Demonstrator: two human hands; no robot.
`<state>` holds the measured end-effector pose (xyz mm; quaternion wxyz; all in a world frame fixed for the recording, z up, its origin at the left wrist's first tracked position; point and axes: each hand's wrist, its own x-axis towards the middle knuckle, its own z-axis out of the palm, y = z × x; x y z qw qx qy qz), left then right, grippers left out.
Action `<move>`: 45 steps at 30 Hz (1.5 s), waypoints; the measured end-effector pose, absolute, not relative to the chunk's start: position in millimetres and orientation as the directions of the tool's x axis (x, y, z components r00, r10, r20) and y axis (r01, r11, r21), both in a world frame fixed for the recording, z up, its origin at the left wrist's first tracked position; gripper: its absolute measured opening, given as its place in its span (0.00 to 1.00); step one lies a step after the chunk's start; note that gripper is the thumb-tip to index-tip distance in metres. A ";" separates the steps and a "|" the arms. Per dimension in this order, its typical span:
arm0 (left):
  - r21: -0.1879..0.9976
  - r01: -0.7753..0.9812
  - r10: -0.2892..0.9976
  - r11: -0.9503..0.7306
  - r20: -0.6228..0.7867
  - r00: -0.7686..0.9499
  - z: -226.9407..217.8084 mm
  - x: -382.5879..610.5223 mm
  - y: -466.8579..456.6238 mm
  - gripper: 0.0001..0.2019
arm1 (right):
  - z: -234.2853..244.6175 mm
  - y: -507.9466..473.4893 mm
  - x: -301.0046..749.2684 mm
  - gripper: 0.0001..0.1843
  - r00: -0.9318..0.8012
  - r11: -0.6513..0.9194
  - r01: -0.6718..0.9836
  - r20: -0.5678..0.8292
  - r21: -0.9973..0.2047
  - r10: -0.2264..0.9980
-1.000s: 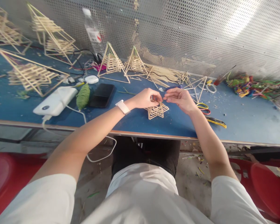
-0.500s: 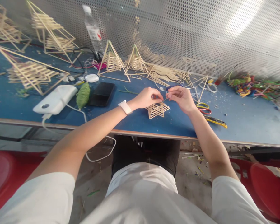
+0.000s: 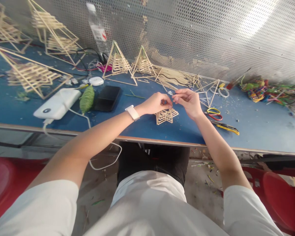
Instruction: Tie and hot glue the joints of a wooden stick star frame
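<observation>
A small star of stacked thin wooden sticks [image 3: 166,116] lies flat near the front of the blue table. My left hand [image 3: 158,103] is closed in a pinch at the star's far tip; what its fingertips grip is too small to make out. Just to the right, my right hand [image 3: 188,101] has thumb and forefinger pressed together close to the left fingertips. Whatever thin piece it may hold is hidden. Red and yellow handled scissors [image 3: 214,113] and a yellow utility knife [image 3: 227,127] lie to the right of my right forearm.
Stick pyramids [image 3: 118,64] stand at the back and left, beside loose sticks [image 3: 173,78]. A white power bank [image 3: 57,104], green yarn bundle [image 3: 87,99] and black phone [image 3: 108,98] lie left. Coloured threads [image 3: 257,90] lie right. A perforated metal panel [image 3: 194,36] borders the back.
My right hand has shifted slightly left and its fingertips have come closer to the left hand. The left hand and the star have barely moved.
</observation>
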<state>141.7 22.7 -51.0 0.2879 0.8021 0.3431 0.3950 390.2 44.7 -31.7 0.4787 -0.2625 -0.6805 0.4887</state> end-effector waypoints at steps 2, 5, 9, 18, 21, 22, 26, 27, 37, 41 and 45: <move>0.735 0.322 0.777 -0.597 0.431 0.458 -51.7 141.1 22.5 0.11 | -31.2 45.1 392.4 0.32 -0.425 0.374 -0.103 0.381 -0.922 0.821; 0.739 0.325 0.781 -0.590 0.421 0.461 -53.3 140.5 22.9 0.11 | -31.1 46.1 399.0 0.40 -0.453 0.365 -0.048 0.346 -0.930 0.822; 0.747 0.325 0.789 -0.579 0.413 0.456 -54.9 140.3 23.6 0.10 | -33.5 46.0 406.0 0.35 -0.494 0.333 0.102 0.243 -0.937 0.835; 0.746 0.332 0.790 -0.578 0.409 0.456 -52.9 137.7 22.0 0.11 | -40.6 42.7 401.1 0.27 -0.499 0.473 0.158 0.343 -0.867 0.796; 0.743 0.334 0.792 -0.580 0.418 0.446 -54.6 138.0 22.3 0.11 | -40.5 40.7 399.8 0.27 -0.500 0.474 0.159 0.344 -0.866 0.795; 0.743 0.334 0.793 -0.580 0.420 0.442 -54.9 138.2 22.3 0.11 | -40.0 40.0 399.2 0.26 -0.506 0.485 0.157 0.352 -0.860 0.788; 0.739 0.336 0.793 -0.583 0.428 0.435 -53.0 138.7 20.9 0.11 | -38.4 39.2 397.5 0.22 -0.502 0.539 0.183 0.393 -0.823 0.771; 0.738 0.336 0.791 -0.585 0.427 0.437 -51.8 138.7 20.4 0.11 | -38.1 39.5 397.5 0.21 -0.498 0.545 0.196 0.396 -0.815 0.771; 0.755 0.318 0.798 -0.574 0.426 0.427 -49.5 136.4 21.1 0.10 | -26.9 40.7 405.8 0.17 -0.546 0.491 0.146 0.344 -0.859 0.764; 0.752 0.316 0.796 -0.578 0.435 0.421 -50.1 136.6 21.2 0.11 | -29.1 39.9 404.6 0.19 -0.523 0.475 0.131 0.346 -0.870 0.779; 0.747 0.313 0.792 -0.587 0.449 0.414 -49.3 138.7 19.4 0.10 | -32.8 38.0 401.6 0.23 -0.488 0.473 0.094 0.374 -0.876 0.789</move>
